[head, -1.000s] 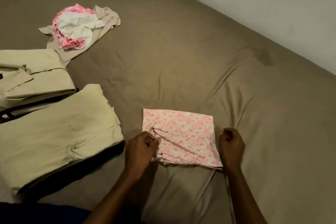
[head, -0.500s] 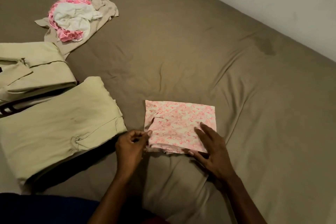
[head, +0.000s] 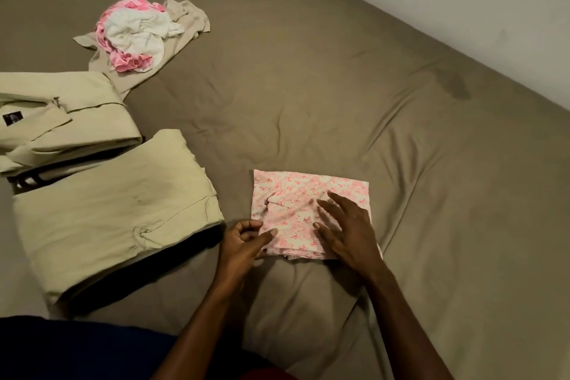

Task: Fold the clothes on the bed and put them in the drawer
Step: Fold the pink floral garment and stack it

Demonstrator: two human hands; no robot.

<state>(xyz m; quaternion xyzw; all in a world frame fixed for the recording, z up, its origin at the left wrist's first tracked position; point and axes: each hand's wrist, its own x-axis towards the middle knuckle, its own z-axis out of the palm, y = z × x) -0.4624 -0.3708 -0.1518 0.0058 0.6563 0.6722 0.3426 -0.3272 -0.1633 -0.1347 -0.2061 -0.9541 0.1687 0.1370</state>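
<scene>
Pink floral garment, folded small, lies on the bed right of the beige folded stack. The right hand, fisted a second ago, now presses flat on it; the left hand pinches its near-left corner: final smoothing, likely.

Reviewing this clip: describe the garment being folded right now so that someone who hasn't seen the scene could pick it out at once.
On the wide brown-sheeted bed, look at the near edge, right of the two folded beige garments. There lies a small folded pink floral-print cloth, with the left hand pinching its near left corner and the right hand flat on top. It is the only folded patterned piece.
</scene>
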